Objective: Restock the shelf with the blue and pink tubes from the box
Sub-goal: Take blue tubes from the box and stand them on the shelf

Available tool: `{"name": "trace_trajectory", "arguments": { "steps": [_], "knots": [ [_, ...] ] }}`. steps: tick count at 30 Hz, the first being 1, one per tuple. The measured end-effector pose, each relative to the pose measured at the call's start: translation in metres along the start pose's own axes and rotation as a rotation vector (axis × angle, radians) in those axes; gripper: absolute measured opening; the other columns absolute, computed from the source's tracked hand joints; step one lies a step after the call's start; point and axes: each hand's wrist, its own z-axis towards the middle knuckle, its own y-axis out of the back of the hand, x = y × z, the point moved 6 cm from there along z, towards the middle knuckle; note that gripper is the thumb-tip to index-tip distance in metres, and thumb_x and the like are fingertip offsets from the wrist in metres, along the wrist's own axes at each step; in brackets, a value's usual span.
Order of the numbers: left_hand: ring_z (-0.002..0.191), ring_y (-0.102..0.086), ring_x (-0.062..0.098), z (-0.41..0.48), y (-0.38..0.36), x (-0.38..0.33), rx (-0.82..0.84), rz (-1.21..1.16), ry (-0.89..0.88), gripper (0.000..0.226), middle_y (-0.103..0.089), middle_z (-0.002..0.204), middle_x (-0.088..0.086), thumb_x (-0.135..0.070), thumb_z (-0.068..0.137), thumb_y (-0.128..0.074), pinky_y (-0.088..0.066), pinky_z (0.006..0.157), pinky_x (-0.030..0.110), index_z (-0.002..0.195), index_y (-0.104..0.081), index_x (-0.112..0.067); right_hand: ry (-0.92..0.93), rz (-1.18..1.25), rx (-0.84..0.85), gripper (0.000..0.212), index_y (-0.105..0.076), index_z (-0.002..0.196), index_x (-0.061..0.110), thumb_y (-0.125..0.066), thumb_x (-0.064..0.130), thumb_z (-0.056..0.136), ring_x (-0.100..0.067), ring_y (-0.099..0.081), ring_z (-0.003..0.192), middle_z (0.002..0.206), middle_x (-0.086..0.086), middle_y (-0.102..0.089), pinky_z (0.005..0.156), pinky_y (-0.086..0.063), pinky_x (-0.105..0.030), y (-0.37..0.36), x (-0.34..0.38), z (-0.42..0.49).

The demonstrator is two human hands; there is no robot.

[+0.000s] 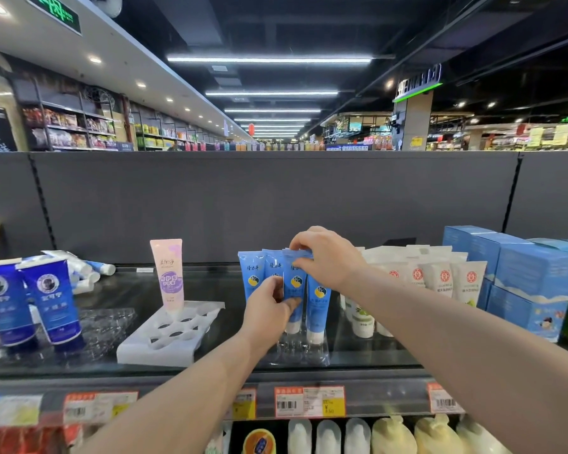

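Both forearms are bare, the left reaching in from 7 o'clock, the right from 4 o'clock; left hand (pixel 268 311) and right hand (pixel 328 257) are bare too.

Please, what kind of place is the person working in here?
Most likely a supermarket. The shelf edge carries price labels with barcodes, blue tubes stand in a row for sale, and long aisles of stocked shelves run behind under strip lights.

blue tubes (pixel 318 299): glossy smooth plastic; pink tube (pixel 169 273): same, duller sheen; shelf deck (pixel 358 352): glossy black, reflective; white holder tray (pixel 138 350): matt plastic; clear tray (pixel 295 352): glossy plastic; back panel (pixel 276 198): matt grey
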Motion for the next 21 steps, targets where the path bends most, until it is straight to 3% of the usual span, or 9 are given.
{"name": "trace_trajectory", "arguments": {
  "steps": [5,17,21],
  "knots": [
    [0.089,-0.059,0.003,-0.002,-0.003,0.007,0.033,0.058,0.004,0.020,-0.062,0.096,-0.013,-0.009,0.089,-0.060,-0.049,0.070,0.015,0.102,-0.055,-0.023,-0.026,-0.020,0.063,0.021,-0.062,0.110,0.020,-0.057,0.026,0.091,-0.018,-0.055,0.097,0.108,0.003,-0.055,0.082,-0.047,-0.032,-0.003,-0.005,-0.002],
    [0.084,-0.056,0.002,-0.001,0.000,0.011,0.050,0.161,0.017,0.026,-0.057,0.095,-0.013,-0.006,0.086,-0.063,-0.045,0.062,0.013,0.102,-0.049,-0.022,-0.019,0.025,0.137,0.028,-0.059,0.118,0.021,-0.055,0.020,0.090,-0.019,-0.054,0.103,0.115,0.001,-0.053,0.091,-0.047,-0.037,-0.012,-0.003,-0.005],
    [0.093,-0.054,0.005,-0.004,-0.001,0.016,0.095,0.233,0.036,0.027,-0.056,0.100,-0.012,-0.007,0.087,-0.062,-0.049,0.080,0.020,0.105,-0.048,-0.022,-0.027,0.031,0.139,0.032,-0.056,0.121,0.021,-0.055,0.019,0.090,-0.019,-0.055,0.102,0.116,0.002,-0.051,0.091,-0.048,-0.037,-0.013,-0.004,-0.005]
  ]
}}
